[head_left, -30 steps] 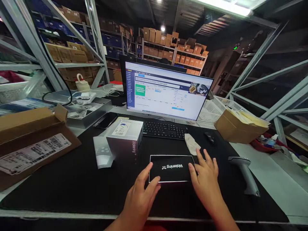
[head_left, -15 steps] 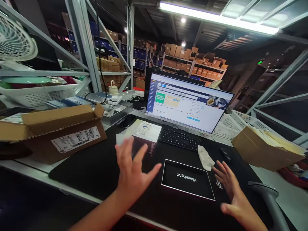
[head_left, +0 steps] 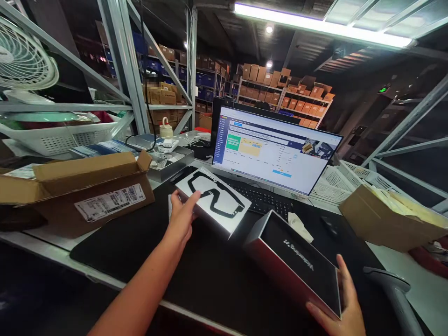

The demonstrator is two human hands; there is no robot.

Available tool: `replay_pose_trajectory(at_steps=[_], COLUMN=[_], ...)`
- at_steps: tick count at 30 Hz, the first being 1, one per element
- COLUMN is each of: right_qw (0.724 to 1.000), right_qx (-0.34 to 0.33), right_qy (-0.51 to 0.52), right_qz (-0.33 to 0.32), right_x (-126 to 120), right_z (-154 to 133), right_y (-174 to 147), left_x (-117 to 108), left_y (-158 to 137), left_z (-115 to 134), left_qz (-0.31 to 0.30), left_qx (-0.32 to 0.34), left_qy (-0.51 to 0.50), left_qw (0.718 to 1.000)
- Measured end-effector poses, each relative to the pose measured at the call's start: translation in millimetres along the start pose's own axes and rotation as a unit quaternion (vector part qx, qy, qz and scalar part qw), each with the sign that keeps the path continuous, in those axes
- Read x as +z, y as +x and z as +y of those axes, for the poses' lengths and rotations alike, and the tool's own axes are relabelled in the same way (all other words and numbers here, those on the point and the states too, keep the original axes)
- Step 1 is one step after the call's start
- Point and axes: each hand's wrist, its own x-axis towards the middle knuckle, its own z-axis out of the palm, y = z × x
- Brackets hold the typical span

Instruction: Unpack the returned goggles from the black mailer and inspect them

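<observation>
My left hand (head_left: 182, 217) grips the near left side of a white box (head_left: 229, 193) printed with a thick black looping outline. My right hand (head_left: 345, 298) is closed round the right end of a dark box (head_left: 294, 263), thumb on the near side and fingers at the far side. That box has dark reddish sides, white edges and pale upside-down lettering on its black face, and it is tilted. Under the white box, a pale sheet or box edge (head_left: 170, 207) shows at the left; most of it is hidden.
An open cardboard carton (head_left: 105, 200) with a label stands left. Behind are a keyboard (head_left: 266, 200) and a monitor (head_left: 273, 149). On the right are a crumpled white tissue (head_left: 299, 226), a mouse (head_left: 329, 226), a scanner (head_left: 392, 284) and a carton of papers (head_left: 388, 217).
Both hands were open above the mat and have closed on boxes. The dark box is now tilted in my right hand, and the white box with the black outline has come into view at my left.
</observation>
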Motion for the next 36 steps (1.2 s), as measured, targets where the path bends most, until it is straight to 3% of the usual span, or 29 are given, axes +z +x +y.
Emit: replay_pose_trajectory(at_steps=[2,4,8,12,17,20,23,25,28,30,33,36], right_qw=[0.999,0.999,0.994,0.969,0.958,0.964,0.970,0.973,0.983,0.987,0.994,0.987], right_qx=[-0.016,-0.027,-0.065,-0.135,-0.142,-0.141,-0.156,-0.161,-0.130,-0.107,-0.075,-0.034], right_qy=[-0.007,-0.013,-0.087,-0.206,-0.243,-0.223,-0.188,-0.165,-0.126,-0.114,-0.064,0.128], right_qz=[0.027,0.034,0.023,-0.019,-0.053,-0.031,-0.007,-0.017,-0.037,-0.050,-0.055,-0.087], right_x=[-2.0,-1.0,-1.4,-13.7,-22.2,-6.5,25.1,48.4,73.9,79.6,73.4,63.8], right_z=[-1.0,-1.0,3.0,11.3,14.8,15.3,14.4,10.3,-0.9,-8.2,-12.5,-8.4], right_y=[-6.1,-10.2,-10.9,-6.1,-0.4,2.1,0.1,-5.2,-13.8,-14.4,-4.2,9.7], left_x=[4.9,12.1,20.7,19.4,18.7,21.9,27.8,32.0,33.5,29.3,17.2,5.3], left_y=[-0.7,-7.4,-23.5,-31.5,-37.3,-46.8,-69.3,-91.4,-123.0,-134.3,-132.9,-123.0], left_z=[-1.6,-7.7,-23.9,-36.8,-45.3,-47.2,-52.8,-61.3,-80.6,-93.4,-102.9,-97.7], left_qz=[-0.029,-0.035,-0.046,-0.065,-0.083,-0.095,-0.141,-0.174,-0.176,-0.175,-0.220,-0.279], left_qx=[-0.135,-0.190,-0.191,-0.153,-0.128,-0.128,-0.153,-0.169,-0.193,-0.179,-0.092,0.028], left_qy=[-0.115,-0.137,-0.148,-0.122,-0.094,-0.080,-0.048,-0.025,-0.004,0.004,0.014,0.022], left_qw=[0.984,0.971,0.969,0.979,0.984,0.984,0.977,0.970,0.965,0.968,0.971,0.960])
